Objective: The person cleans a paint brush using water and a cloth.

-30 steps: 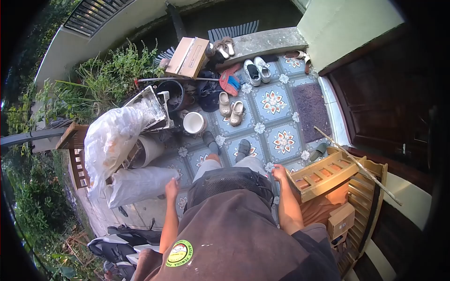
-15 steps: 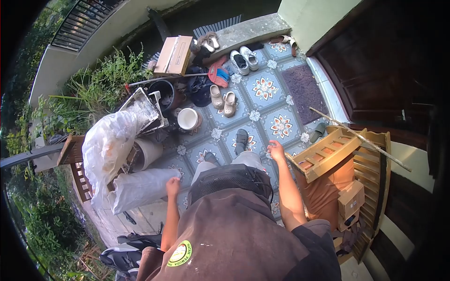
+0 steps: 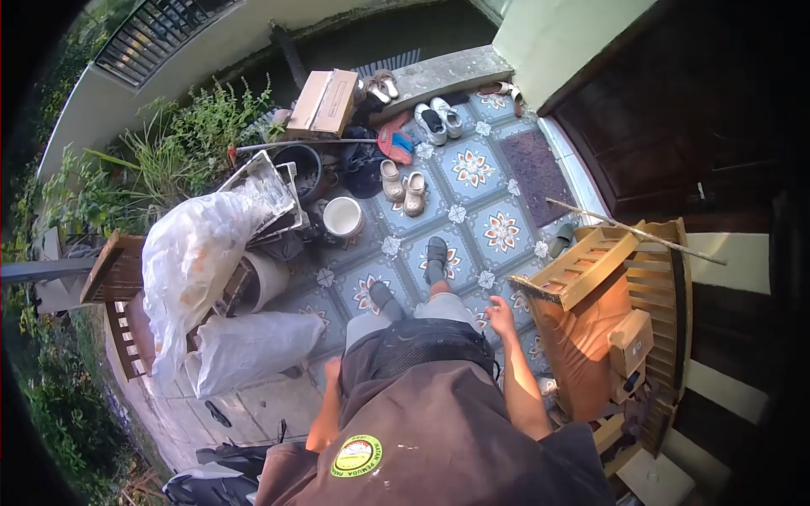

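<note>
My right hand (image 3: 500, 315) hangs beside my right hip with its fingers loosely apart and nothing in it. Nearest to it is the wooden bench (image 3: 582, 278) with an orange-brown cushion (image 3: 586, 346). On my other side, my left hand (image 3: 333, 369) is down by my left hip, and its fingers are too small and hidden to make out. A stuffed white sack (image 3: 253, 350) lies to the left of that hand, apart from it. Beyond the sack stand a bulging clear plastic bag (image 3: 190, 261) and a pale bucket (image 3: 266, 282).
On the tiled floor ahead are a white pail (image 3: 343, 218), beige clogs (image 3: 402, 190) and white sneakers (image 3: 439, 121). A cardboard box (image 3: 323, 103) sits farther back. A long stick (image 3: 637, 232) rests across the bench, and a small carton (image 3: 630, 341) lies on its cushion.
My left hand has drawn back from beside the white sack toward my hip. The right hand has dropped slightly closer to my body. The camera view has shifted a little.
</note>
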`<action>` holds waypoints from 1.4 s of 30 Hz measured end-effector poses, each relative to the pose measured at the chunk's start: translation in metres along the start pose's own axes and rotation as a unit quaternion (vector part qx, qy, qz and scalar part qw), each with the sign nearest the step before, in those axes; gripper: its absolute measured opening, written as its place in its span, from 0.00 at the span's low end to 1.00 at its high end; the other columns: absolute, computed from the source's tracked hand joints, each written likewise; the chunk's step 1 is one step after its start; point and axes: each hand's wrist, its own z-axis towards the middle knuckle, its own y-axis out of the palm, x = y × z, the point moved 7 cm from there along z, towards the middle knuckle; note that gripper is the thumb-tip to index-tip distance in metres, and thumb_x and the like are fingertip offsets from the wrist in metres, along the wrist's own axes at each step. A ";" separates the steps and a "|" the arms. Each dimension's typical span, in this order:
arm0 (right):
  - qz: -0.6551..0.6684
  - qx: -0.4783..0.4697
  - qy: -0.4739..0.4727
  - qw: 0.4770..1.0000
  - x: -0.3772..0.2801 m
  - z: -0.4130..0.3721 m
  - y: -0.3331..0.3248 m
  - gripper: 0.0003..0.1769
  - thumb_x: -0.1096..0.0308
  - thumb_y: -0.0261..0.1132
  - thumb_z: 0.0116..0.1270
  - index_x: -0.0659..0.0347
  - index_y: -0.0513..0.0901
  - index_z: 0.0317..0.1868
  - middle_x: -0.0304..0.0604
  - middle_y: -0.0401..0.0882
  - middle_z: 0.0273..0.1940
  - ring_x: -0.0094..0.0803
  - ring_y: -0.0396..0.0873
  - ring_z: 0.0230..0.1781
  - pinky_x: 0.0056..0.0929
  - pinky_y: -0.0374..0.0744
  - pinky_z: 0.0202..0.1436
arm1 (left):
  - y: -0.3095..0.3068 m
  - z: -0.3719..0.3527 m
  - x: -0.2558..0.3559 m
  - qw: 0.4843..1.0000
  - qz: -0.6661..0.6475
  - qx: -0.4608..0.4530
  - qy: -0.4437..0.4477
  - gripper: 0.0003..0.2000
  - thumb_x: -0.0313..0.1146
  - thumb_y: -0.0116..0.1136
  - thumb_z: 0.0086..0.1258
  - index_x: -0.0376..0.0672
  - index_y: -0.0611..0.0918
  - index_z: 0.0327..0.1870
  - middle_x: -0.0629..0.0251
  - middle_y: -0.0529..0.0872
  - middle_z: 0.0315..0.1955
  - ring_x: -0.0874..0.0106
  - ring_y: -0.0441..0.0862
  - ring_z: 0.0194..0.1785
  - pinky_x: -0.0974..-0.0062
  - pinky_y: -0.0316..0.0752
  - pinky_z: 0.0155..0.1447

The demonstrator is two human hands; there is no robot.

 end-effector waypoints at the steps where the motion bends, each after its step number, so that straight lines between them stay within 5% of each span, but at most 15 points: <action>1: 0.003 0.036 -0.046 0.998 -0.012 -0.014 -0.005 0.23 0.74 0.59 0.57 0.60 0.70 0.55 0.42 0.80 0.30 0.25 0.78 0.26 0.24 0.74 0.29 | 0.000 0.012 0.006 1.000 0.005 -0.024 0.016 0.13 0.35 0.49 0.62 0.32 0.80 0.27 0.59 0.82 0.22 0.68 0.78 0.28 0.68 0.70 0.37; 5: 0.054 0.140 -0.019 0.988 0.003 -0.074 -0.019 0.25 0.76 0.59 0.56 0.63 0.67 0.57 0.44 0.80 0.30 0.26 0.78 0.26 0.25 0.74 0.31 | -0.018 -0.006 0.029 0.994 0.055 -0.094 -0.005 0.18 0.40 0.50 0.65 0.30 0.79 0.25 0.57 0.82 0.23 0.67 0.79 0.29 0.68 0.72 0.36; 7: 0.018 0.173 -0.037 0.984 0.048 -0.087 -0.014 0.29 0.76 0.59 0.56 0.62 0.64 0.60 0.44 0.80 0.30 0.27 0.78 0.27 0.26 0.75 0.33 | -0.030 0.013 0.040 0.991 0.014 -0.116 -0.063 0.22 0.45 0.47 0.68 0.33 0.81 0.24 0.59 0.81 0.18 0.71 0.76 0.21 0.72 0.71 0.31; 9: -0.013 0.233 0.030 0.972 0.073 -0.112 -0.012 0.35 0.72 0.62 0.54 0.60 0.59 0.63 0.45 0.81 0.32 0.33 0.80 0.31 0.31 0.76 0.39 | -0.041 0.052 0.029 0.993 0.005 -0.084 -0.082 0.30 0.54 0.37 0.69 0.37 0.80 0.18 0.64 0.79 0.14 0.73 0.74 0.18 0.75 0.66 0.23; 11: -0.035 0.250 0.146 0.956 0.103 -0.136 -0.007 0.38 0.68 0.63 0.52 0.56 0.57 0.64 0.46 0.81 0.36 0.42 0.80 0.40 0.37 0.75 0.47 | -0.060 0.063 0.072 0.991 -0.050 -0.032 -0.123 0.31 0.57 0.39 0.68 0.34 0.79 0.24 0.59 0.80 0.17 0.71 0.75 0.19 0.74 0.67 0.24; 15: 0.032 0.299 0.198 0.933 0.132 -0.169 -0.002 0.40 0.66 0.63 0.51 0.55 0.54 0.65 0.45 0.81 0.39 0.43 0.79 0.42 0.38 0.74 0.49 | -0.067 0.095 0.122 0.991 -0.094 -0.065 -0.073 0.32 0.60 0.38 0.67 0.39 0.75 0.15 0.62 0.79 0.16 0.74 0.73 0.18 0.78 0.64 0.20; 18: 0.064 0.246 0.149 0.956 0.149 -0.169 0.002 0.33 0.66 0.64 0.51 0.55 0.65 0.60 0.46 0.82 0.36 0.41 0.79 0.40 0.35 0.75 0.47 | -0.047 0.124 0.125 0.987 -0.112 -0.111 -0.038 0.31 0.60 0.37 0.68 0.45 0.67 0.10 0.58 0.81 0.17 0.75 0.72 0.16 0.79 0.62 0.19; 21: 0.132 0.274 0.107 0.947 0.160 -0.182 -0.008 0.21 0.70 0.61 0.52 0.55 0.77 0.50 0.46 0.82 0.33 0.35 0.80 0.33 0.30 0.76 0.41 | -0.006 0.119 0.143 0.978 -0.084 -0.182 -0.050 0.24 0.53 0.42 0.69 0.45 0.73 0.17 0.67 0.75 0.11 0.78 0.66 0.10 0.81 0.55 0.12; 22: 0.146 0.288 0.089 0.942 0.165 -0.189 -0.013 0.19 0.72 0.60 0.53 0.54 0.78 0.48 0.45 0.82 0.32 0.34 0.80 0.32 0.29 0.76 0.39 | 0.021 0.121 0.145 0.952 -0.141 -0.268 -0.052 0.21 0.50 0.44 0.70 0.46 0.74 0.21 0.70 0.71 0.10 0.80 0.64 0.10 0.83 0.54 0.11; 25: 0.210 0.311 0.025 0.927 0.183 -0.226 -0.035 0.18 0.76 0.55 0.54 0.54 0.79 0.46 0.43 0.82 0.31 0.32 0.79 0.30 0.28 0.75 0.33 | 0.078 0.078 0.178 0.929 0.029 -0.368 0.005 0.18 0.48 0.47 0.68 0.44 0.75 0.24 0.71 0.72 0.12 0.80 0.64 0.10 0.82 0.55 0.11; 31: 0.403 0.339 0.121 0.841 0.331 -0.297 -0.026 0.14 0.75 0.59 0.53 0.62 0.80 0.42 0.44 0.83 0.29 0.24 0.80 0.24 0.24 0.77 0.29 | 0.227 -0.008 0.241 0.888 0.182 -0.405 0.124 0.09 0.37 0.60 0.60 0.40 0.79 0.30 0.69 0.78 0.19 0.78 0.74 0.19 0.81 0.65 0.19; 36: 0.331 0.394 0.207 0.832 0.410 -0.380 -0.008 0.13 0.67 0.71 0.48 0.62 0.82 0.35 0.43 0.82 0.24 0.24 0.80 0.20 0.24 0.79 0.28 | 0.347 -0.091 0.295 0.808 0.106 -0.505 0.285 0.06 0.31 0.62 0.57 0.39 0.80 0.29 0.68 0.80 0.22 0.80 0.76 0.22 0.83 0.68 0.21; 39: 0.407 0.388 0.260 0.785 0.440 -0.421 0.009 0.16 0.62 0.73 0.48 0.65 0.82 0.31 0.42 0.81 0.20 0.25 0.80 0.18 0.23 0.79 0.26 | 0.385 -0.151 0.311 0.777 0.189 -0.513 0.312 0.07 0.31 0.61 0.58 0.37 0.82 0.32 0.68 0.81 0.21 0.81 0.75 0.20 0.83 0.68 0.22; 42: 0.528 0.460 0.273 0.660 0.459 -0.435 0.028 0.20 0.54 0.71 0.49 0.66 0.83 0.29 0.44 0.80 0.19 0.25 0.77 0.13 0.24 0.79 0.25 | 0.416 -0.205 0.324 0.746 0.241 -0.531 0.321 0.09 0.30 0.56 0.60 0.35 0.84 0.34 0.64 0.82 0.19 0.79 0.75 0.18 0.82 0.69 0.22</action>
